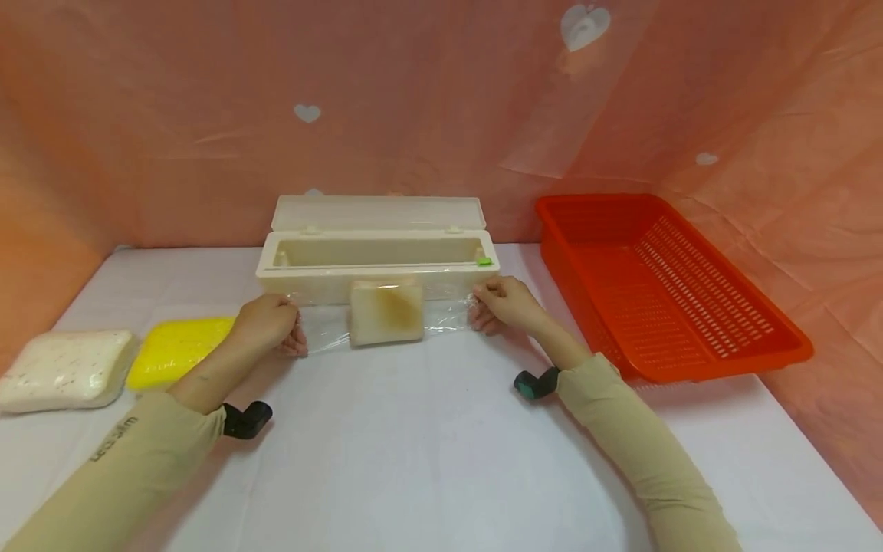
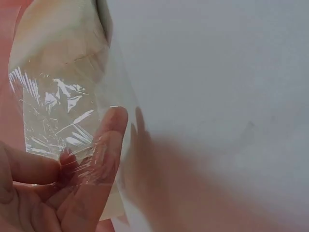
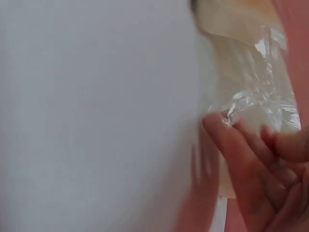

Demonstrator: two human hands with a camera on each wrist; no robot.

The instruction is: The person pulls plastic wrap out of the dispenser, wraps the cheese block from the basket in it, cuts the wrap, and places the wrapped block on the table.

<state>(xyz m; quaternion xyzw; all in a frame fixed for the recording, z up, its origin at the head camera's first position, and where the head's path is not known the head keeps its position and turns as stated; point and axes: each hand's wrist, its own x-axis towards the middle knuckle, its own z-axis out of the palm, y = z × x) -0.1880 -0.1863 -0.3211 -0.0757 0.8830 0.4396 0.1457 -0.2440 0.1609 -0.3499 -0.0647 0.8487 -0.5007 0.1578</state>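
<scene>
A pale, square piece of bread (image 1: 386, 313) with a brown patch is wrapped in clear cling film (image 1: 324, 326), whose ends stick out on both sides. My left hand (image 1: 267, 326) pinches the film's left end between thumb and fingers; in the left wrist view the film (image 2: 58, 116) is creased and shiny. At the other end, my right hand (image 1: 509, 305) grips the bunched film, twisted at the fingertips in the right wrist view (image 3: 229, 116). Right behind the bread stands a cream cling film dispenser (image 1: 306, 287), lid raised, with a green slider (image 1: 484, 261) at its right.
On the left of the white-covered table (image 1: 414, 460) lie a film-wrapped white speckled block (image 1: 69, 368) and a yellow block (image 1: 175, 349), partly behind my left arm. A red plastic basket (image 1: 586, 284) stands on the right. Pink cloth (image 1: 414, 115) hangs behind.
</scene>
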